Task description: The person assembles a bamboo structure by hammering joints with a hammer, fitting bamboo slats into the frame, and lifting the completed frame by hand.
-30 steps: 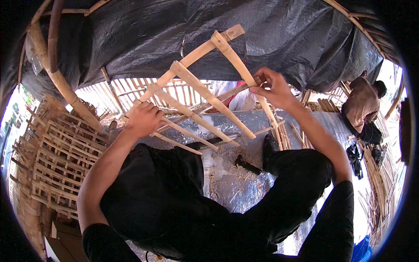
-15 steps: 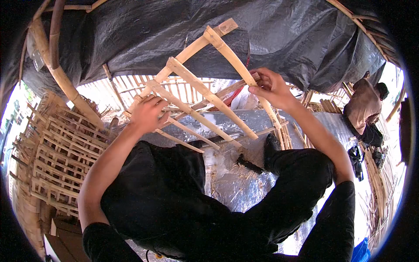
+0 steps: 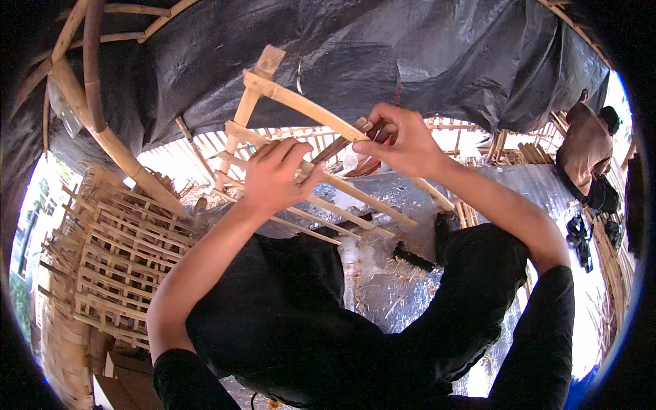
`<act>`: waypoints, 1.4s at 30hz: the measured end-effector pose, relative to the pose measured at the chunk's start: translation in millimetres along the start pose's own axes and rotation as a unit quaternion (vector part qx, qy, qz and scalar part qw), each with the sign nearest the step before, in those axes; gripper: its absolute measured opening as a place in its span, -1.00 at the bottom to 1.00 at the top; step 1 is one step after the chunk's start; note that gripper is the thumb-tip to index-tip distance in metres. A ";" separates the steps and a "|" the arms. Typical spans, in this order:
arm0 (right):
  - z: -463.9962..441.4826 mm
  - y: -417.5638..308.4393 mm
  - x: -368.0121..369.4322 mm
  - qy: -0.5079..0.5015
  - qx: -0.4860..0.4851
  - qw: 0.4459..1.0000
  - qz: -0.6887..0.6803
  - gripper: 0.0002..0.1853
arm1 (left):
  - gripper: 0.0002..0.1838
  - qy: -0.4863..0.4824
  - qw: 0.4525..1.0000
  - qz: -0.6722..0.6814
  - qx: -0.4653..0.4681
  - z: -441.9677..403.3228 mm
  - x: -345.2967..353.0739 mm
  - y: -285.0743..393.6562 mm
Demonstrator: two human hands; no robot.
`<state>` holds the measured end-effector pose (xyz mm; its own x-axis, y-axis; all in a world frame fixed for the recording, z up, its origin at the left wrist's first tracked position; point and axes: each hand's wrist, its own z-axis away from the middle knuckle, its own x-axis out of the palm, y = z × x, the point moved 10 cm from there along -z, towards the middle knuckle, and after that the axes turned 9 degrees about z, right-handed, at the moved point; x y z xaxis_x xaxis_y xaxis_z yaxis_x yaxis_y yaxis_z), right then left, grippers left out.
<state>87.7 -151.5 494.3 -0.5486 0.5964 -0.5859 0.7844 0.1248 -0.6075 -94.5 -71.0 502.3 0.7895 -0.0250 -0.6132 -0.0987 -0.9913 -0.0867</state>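
Note:
A lattice frame of pale bamboo strips (image 3: 301, 102) is held up at a tilt before me, its slats running down toward my knees. My right hand (image 3: 403, 140) grips the outermost slat where a crosspiece meets it, thumb and fingers bent round the joint. Over the inner slats lies my left hand (image 3: 277, 178), its fingers curled on the frame near the same crosspiece. Part of the crosspiece is hidden behind the hands. Below the slats, a dark tool-like object (image 3: 413, 258) rests on the shiny floor sheet (image 3: 383, 294) between my legs.
Stacked woven bamboo lattices (image 3: 130, 260) stand at the left. A black tarp (image 3: 424, 68) hangs across the back, with a bamboo pole (image 3: 113, 147) at the left. Another person (image 3: 584, 150) sits bent over at the far right, beside bamboo strips (image 3: 608, 253).
My left hand has moved right, from the frame's left side to over its inner slats. The frame's upper end has swung left and down. My right hand still holds the outer slat.

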 end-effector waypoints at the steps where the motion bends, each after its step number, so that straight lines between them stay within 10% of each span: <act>1: 0.0 -11.9 6.1 -0.024 -0.020 1.000 0.002 -0.64 | -0.64 0.018 0.999 0.017 0.029 -5.9 -2.0 9.1; 12: -1.4 -27.2 23.2 -0.051 -0.069 0.996 0.002 -0.33 | -0.58 -0.064 0.988 0.101 -0.095 1.3 46.8 -36.8; 17: -0.3 2.4 15.0 -0.043 -0.060 0.991 0.113 -0.33 | -0.55 -0.123 0.930 0.098 -0.331 8.7 47.5 -81.1; 42: 14.7 46.0 -13.2 0.038 -0.068 0.954 0.291 -0.50 | -0.40 0.054 0.838 0.330 -0.432 58.2 15.3 -140.5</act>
<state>126.8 -165.3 466.2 0.0093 0.6506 -0.7594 0.9826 -0.1467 -0.1136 -103.7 75.5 459.3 0.7909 -0.5693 -0.2245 -0.0976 -0.4794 0.8721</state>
